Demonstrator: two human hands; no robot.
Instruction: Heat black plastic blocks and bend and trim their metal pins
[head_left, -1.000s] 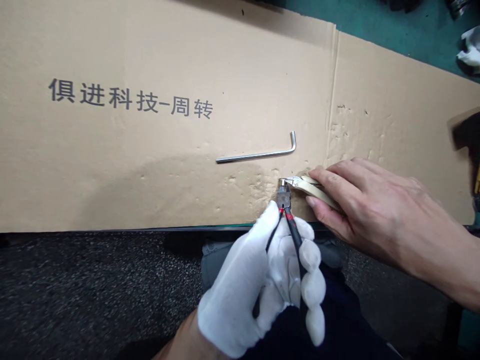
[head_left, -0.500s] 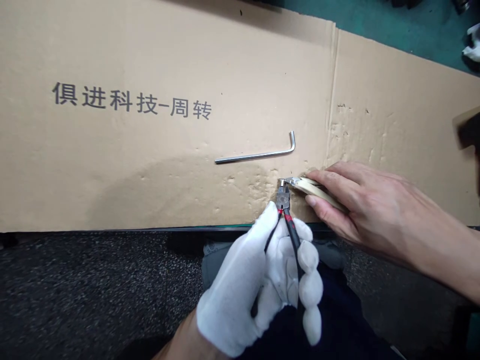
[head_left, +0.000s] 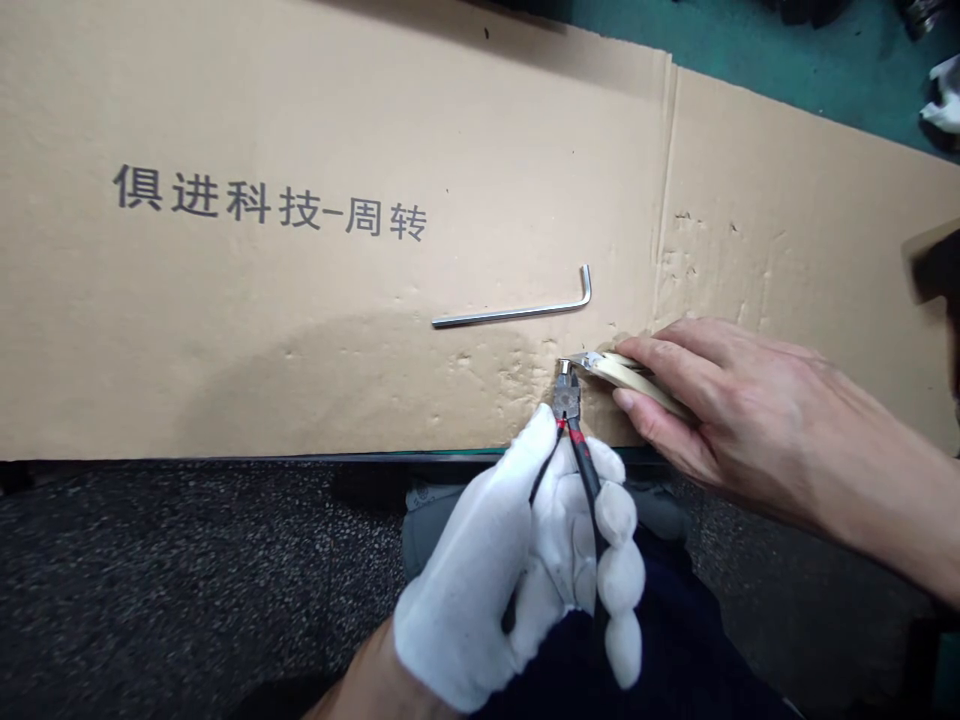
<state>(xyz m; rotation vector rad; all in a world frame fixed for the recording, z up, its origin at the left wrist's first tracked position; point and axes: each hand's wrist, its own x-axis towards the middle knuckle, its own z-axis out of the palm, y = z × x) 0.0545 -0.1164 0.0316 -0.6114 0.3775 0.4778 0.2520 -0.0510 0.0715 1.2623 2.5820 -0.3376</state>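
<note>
My left hand (head_left: 517, 560), in a white glove, is closed around the dark red-and-black handles of a pair of pliers (head_left: 568, 400). At the tip of their jaws sits a small shiny metal piece (head_left: 564, 367). My bare right hand (head_left: 742, 410) grips a second pair of pliers with cream handles (head_left: 637, 382). Their pointed jaws reach left to the small metal piece; whether they touch it I cannot tell. Just beyond both tools a silver hex key (head_left: 514, 314) lies on the cardboard, its short bent end at the right.
Under the tools spreads a cardboard sheet (head_left: 262, 330) with printed black characters and a vertical crease right of the middle. Beyond it shows a green work surface (head_left: 750, 50) with dark objects at the upper right. A dark object (head_left: 937, 265) stands at the right edge.
Both hands and both pliers keep nearly the same pose. The whole view has shifted very slightly, and the cream-handled pliers seem almost unmoved.
</note>
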